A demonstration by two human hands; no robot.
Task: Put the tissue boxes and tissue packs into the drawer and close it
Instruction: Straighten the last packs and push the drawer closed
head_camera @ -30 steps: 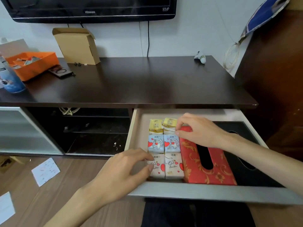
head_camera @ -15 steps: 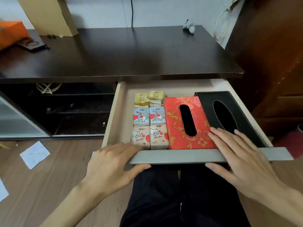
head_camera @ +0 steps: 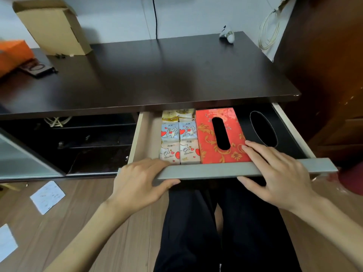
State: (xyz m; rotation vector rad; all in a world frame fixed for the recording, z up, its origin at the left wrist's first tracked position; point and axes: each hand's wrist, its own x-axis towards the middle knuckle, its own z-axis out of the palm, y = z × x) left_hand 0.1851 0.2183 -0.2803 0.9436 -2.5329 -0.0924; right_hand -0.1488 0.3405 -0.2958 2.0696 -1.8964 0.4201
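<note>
The drawer's grey front panel (head_camera: 212, 170) sticks out from under the dark tabletop (head_camera: 157, 71), part way in. Inside lie several small tissue packs (head_camera: 179, 142) in rows on the left, a red patterned tissue box (head_camera: 208, 134) in the middle and a black tissue box (head_camera: 284, 138) on the right. The back row of packs sits partly under the tabletop edge. My left hand (head_camera: 137, 183) grips the panel's left end, thumb underneath. My right hand (head_camera: 275, 173) lies over the panel further right, fingers reaching onto the red box, thumb below.
A cardboard box (head_camera: 53, 26), an orange tray (head_camera: 13, 54) and a small white object (head_camera: 227, 35) stand on the tabletop. A wooden cabinet (head_camera: 324, 55) closes the right side. Papers (head_camera: 47, 196) lie on the floor. My legs in black trousers (head_camera: 216, 222) are under the drawer.
Both hands left the packs and the red box and took hold of the drawer front. The drawer has slid inward, so its back part is under the tabletop.
</note>
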